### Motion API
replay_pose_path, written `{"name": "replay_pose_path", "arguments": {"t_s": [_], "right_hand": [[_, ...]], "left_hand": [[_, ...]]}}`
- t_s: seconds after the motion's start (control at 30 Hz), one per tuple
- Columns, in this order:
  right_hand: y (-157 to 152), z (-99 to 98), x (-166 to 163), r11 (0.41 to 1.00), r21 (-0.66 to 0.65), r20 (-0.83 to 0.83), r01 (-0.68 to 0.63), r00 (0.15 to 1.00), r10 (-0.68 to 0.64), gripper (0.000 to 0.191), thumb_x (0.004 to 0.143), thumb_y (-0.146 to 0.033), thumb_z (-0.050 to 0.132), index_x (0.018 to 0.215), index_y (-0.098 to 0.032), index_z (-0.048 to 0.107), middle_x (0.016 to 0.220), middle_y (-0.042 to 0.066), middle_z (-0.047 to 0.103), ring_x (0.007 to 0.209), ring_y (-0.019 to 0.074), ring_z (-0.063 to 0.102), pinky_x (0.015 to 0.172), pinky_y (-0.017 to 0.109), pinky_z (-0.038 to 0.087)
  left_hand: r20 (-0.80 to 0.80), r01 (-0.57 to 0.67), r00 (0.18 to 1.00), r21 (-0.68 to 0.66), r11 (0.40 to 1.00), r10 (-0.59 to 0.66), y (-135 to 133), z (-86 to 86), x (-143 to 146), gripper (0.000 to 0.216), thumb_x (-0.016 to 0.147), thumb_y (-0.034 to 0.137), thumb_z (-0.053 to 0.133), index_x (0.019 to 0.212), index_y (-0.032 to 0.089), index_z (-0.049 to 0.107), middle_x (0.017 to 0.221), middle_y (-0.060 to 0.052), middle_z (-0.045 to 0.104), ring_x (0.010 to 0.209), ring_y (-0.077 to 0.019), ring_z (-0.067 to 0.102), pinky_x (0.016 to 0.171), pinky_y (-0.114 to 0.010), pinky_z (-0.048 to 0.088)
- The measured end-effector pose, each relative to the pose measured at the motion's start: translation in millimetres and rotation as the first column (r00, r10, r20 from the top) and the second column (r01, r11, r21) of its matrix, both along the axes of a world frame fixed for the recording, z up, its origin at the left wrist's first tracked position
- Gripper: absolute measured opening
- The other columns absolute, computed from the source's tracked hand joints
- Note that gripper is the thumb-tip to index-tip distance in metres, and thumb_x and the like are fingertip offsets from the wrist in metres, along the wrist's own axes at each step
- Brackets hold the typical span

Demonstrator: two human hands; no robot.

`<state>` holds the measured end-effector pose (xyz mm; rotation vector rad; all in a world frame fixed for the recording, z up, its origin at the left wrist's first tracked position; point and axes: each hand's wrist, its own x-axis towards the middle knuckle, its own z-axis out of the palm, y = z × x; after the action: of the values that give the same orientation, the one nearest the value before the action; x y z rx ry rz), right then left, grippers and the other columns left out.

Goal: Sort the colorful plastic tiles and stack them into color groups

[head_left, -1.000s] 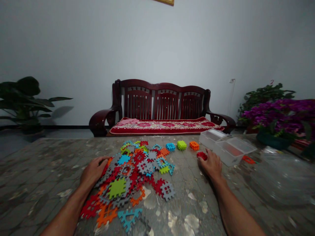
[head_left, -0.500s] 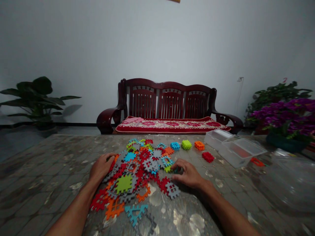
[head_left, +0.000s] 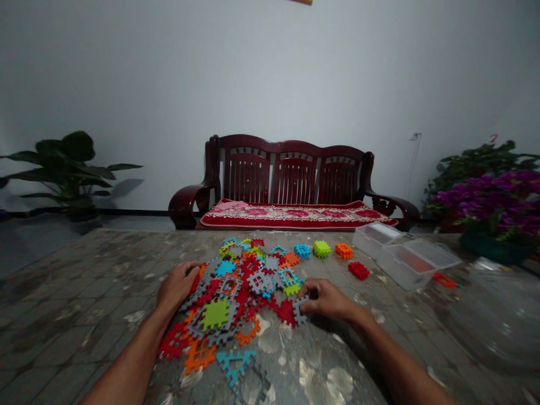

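Observation:
A heap of flat toothed plastic tiles (head_left: 236, 292) in red, grey, orange, blue and green lies on the marbled table (head_left: 84, 292). My left hand (head_left: 177, 284) rests curled on the heap's left edge. My right hand (head_left: 327, 298) is at the heap's right edge, with its fingers pinched on a grey tile (head_left: 300, 309) beside a red tile (head_left: 286, 310). Behind the heap stand small assembled cubes: blue (head_left: 302, 251), green (head_left: 321, 248), orange (head_left: 344, 250) and red (head_left: 359, 270).
Two clear plastic boxes (head_left: 405, 256) sit at the right, with a clear plastic bag (head_left: 493, 309) near the table's right edge. A dark wooden bench (head_left: 291, 185) with a red cushion stands behind the table. Potted plants flank both sides.
My right hand left the red cube near the clear boxes, moved left to the heap and closed on a grey tile. My left hand stayed put. The view shifted slightly.

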<state>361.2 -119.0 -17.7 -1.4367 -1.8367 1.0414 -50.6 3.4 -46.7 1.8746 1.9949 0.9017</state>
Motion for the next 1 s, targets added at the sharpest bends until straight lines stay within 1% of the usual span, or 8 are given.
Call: {"name": "replay_pose_path", "arguments": {"t_s": [0.1, 0.27, 0.37, 0.5, 0.6, 0.67, 0.83, 1.0], "right_hand": [[6, 3.6, 3, 0.991, -0.084, -0.189, 0.102, 0.975, -0.116, 0.029, 0.062, -0.041, 0.084, 0.076, -0.019, 0.072, 0.068, -0.001, 0.067, 0.061, 0.0145, 0.058, 0.06, 0.027, 0.046], [13, 4.6, -2, 0.959, -0.019, -0.393, 0.284, 0.879, -0.269, 0.042, 0.066, -0.051, 0.079, 0.096, -0.021, 0.075, 0.094, 0.007, 0.075, 0.088, 0.0231, 0.067, 0.076, 0.035, 0.054], [14, -2.3, -5, 0.962, 0.002, -0.31, 0.273, 0.915, -0.259, 0.043, 0.066, -0.047, 0.078, 0.098, -0.02, 0.076, 0.095, 0.007, 0.074, 0.083, 0.0221, 0.066, 0.075, 0.036, 0.053], [5, -5.3, -10, 0.981, 0.165, 0.02, 0.105, 0.994, -0.11, 0.045, 0.067, -0.035, 0.081, 0.11, -0.021, 0.077, 0.103, 0.006, 0.07, 0.091, 0.022, 0.063, 0.084, 0.036, 0.051], [-5, -0.5, -18, 0.97, 0.243, 0.267, -0.028, 0.963, -0.039, 0.053, 0.071, -0.033, 0.083, 0.122, -0.025, 0.073, 0.116, 0.006, 0.067, 0.103, 0.0245, 0.062, 0.093, 0.037, 0.048], [-9, 2.9, -23, 0.965, 0.251, 0.352, -0.079, 0.936, -0.015, 0.051, 0.074, -0.035, 0.083, 0.123, -0.025, 0.072, 0.12, 0.006, 0.065, 0.109, 0.026, 0.061, 0.096, 0.037, 0.047], [-11, 4.0, -28, 0.971, 0.233, 0.353, -0.061, 0.935, -0.026, 0.046, 0.072, -0.029, 0.083, 0.116, -0.023, 0.068, 0.112, 0.004, 0.066, 0.097, 0.0222, 0.062, 0.087, 0.032, 0.047], [-5, -7.4, -25, 0.969, 0.245, 0.181, 0.044, 0.979, -0.09, 0.058, 0.062, -0.015, 0.082, 0.118, -0.02, 0.067, 0.109, 0.003, 0.066, 0.093, 0.0206, 0.06, 0.083, 0.03, 0.047]], "left_hand": [[0.001, -0.001, 1.0, 0.006, 1.0, 0.001, -1, 0.5, 0, 0.039, 0.089, 0.035, 0.047, 0.103, 0.025, 0.082, 0.118, -0.006, 0.079, 0.109, -0.0239, 0.07, 0.091, -0.029, 0.052], [0.004, -0.007, 1.0, 0.003, 1.0, 0.007, -1, 0.8, 0, 0.039, 0.088, 0.035, 0.047, 0.103, 0.025, 0.082, 0.117, -0.007, 0.078, 0.107, -0.0255, 0.071, 0.09, -0.031, 0.053], [0.008, -0.002, 1.0, 0.001, 1.0, 0.002, -1, 1.4, 1, 0.039, 0.089, 0.035, 0.047, 0.103, 0.025, 0.082, 0.118, -0.006, 0.078, 0.11, -0.0251, 0.07, 0.092, -0.031, 0.052], [0.001, 0.006, 1.0, -0.004, 1.0, -0.006, -1, 1.9, 1, 0.04, 0.088, 0.035, 0.046, 0.103, 0.024, 0.081, 0.118, -0.007, 0.078, 0.11, -0.0249, 0.07, 0.093, -0.03, 0.052], [-0.003, 0.006, 1.0, -0.006, 1.0, -0.006, -1, 0.7, 0, 0.04, 0.089, 0.035, 0.046, 0.105, 0.023, 0.081, 0.119, -0.008, 0.078, 0.11, -0.025, 0.07, 0.092, -0.031, 0.052], [-0.008, 0.009, 1.0, -0.009, 1.0, -0.009, 0, -0.7, -1, 0.042, 0.089, 0.036, 0.045, 0.106, 0.023, 0.081, 0.121, -0.009, 0.077, 0.111, -0.0255, 0.069, 0.093, -0.031, 0.052], [-0.018, 0.018, 1.0, -0.003, 1.0, -0.018, 3, -5.4, -3, 0.042, 0.089, 0.037, 0.045, 0.106, 0.023, 0.081, 0.12, -0.008, 0.077, 0.11, -0.0251, 0.069, 0.093, -0.031, 0.052], [-0.018, 0.003, 1.0, 0.011, 1.0, -0.002, 4, -8.3, -3, 0.042, 0.089, 0.038, 0.045, 0.106, 0.024, 0.081, 0.12, -0.007, 0.077, 0.109, -0.0252, 0.07, 0.09, -0.031, 0.053]]}}
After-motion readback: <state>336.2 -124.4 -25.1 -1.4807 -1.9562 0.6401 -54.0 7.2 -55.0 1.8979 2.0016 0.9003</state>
